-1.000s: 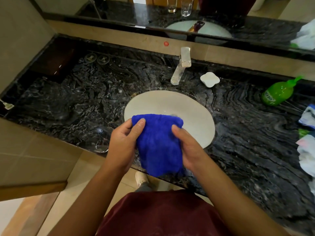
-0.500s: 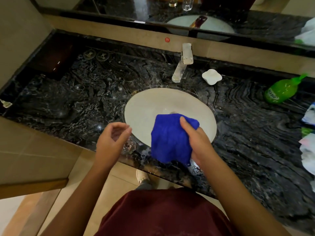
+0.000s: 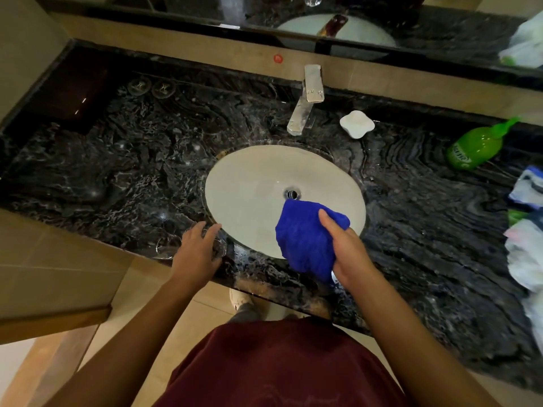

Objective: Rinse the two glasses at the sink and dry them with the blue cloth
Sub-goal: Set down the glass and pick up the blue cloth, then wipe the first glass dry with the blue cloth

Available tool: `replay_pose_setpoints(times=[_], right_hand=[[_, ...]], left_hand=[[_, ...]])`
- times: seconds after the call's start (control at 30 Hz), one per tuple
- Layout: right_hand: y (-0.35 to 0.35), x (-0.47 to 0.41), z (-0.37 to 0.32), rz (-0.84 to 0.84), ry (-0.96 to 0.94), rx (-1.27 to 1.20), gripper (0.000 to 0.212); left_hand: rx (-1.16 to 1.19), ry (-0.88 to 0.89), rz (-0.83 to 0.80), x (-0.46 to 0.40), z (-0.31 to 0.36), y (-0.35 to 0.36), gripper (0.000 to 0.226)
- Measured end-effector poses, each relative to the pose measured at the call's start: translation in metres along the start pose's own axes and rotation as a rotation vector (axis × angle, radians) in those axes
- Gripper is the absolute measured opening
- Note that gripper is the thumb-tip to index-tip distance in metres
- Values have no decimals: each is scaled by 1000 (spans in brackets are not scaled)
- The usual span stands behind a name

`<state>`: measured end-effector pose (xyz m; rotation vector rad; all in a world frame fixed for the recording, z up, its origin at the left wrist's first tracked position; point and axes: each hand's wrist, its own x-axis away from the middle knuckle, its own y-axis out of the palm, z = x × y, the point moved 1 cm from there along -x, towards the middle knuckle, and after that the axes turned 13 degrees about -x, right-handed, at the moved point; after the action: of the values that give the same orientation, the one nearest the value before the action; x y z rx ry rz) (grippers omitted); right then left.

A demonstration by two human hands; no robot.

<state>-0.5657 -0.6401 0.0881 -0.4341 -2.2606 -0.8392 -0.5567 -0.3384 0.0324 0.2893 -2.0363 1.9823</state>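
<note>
The right hand (image 3: 348, 248) grips the bunched blue cloth (image 3: 305, 236), thumb laid across its top and fingers curled behind it, above the near-right rim of the oval white sink basin (image 3: 249, 189). The cloth's lower tip hangs over the front edge of the black marble counter (image 3: 123, 160). Just beyond the cloth lies the drain (image 3: 292, 194).

The left hand (image 3: 197, 251) reaches over the counter's front edge with fingers spread and lightly curved, its fingertips (image 3: 216, 228) at the basin's near-left rim. Under and just beside this hand stand two clear glasses: one glass (image 3: 219, 245) partly covered by the fingers, the other glass (image 3: 167, 246) just to the hand's left, close to the counter's edge. Whether the fingers have closed on the covered glass cannot be told.

Beyond both hands, past the basin, stands the chrome faucet (image 3: 305, 104), with a white soap dish (image 3: 357, 124) to its right. Far to the right of the right hand lies a green bottle (image 3: 476, 145). A broad stretch of counter runs beyond the left hand.
</note>
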Motion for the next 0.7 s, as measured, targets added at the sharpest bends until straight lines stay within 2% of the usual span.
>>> replay_pose_setpoints(times=[0.1,0.17,0.3,0.4,0.5,0.6,0.63,0.7], right_hand=[[-1,3,-1,0,-12,16,19],[-1,6,-6,-6,-46,-3,18],[11,16,-23,-112,-112,-77,24],[29,25,-32,-237,-125,-189,45],[50,36,-34,-385,-150,-259,59],[61,44,-35,-424,-174,-304,86],[62,46,-36,-423,-181,-318,87],[62,48,-36,-462,-233,-314,76]], left_hand=[[116,34,34,2,3,-9,70],[345,31,3,6,6,-22,71],[1115,-27,-163,28,31,-69,55],[1668,-85,-294,39,70,-98,42],[1825,-132,-388,39,109,-121,55],[1891,-185,-354,31,131,-137,58],[1916,-198,-338,27,135,-141,57],[1966,-212,-346,22,140,-146,53]])
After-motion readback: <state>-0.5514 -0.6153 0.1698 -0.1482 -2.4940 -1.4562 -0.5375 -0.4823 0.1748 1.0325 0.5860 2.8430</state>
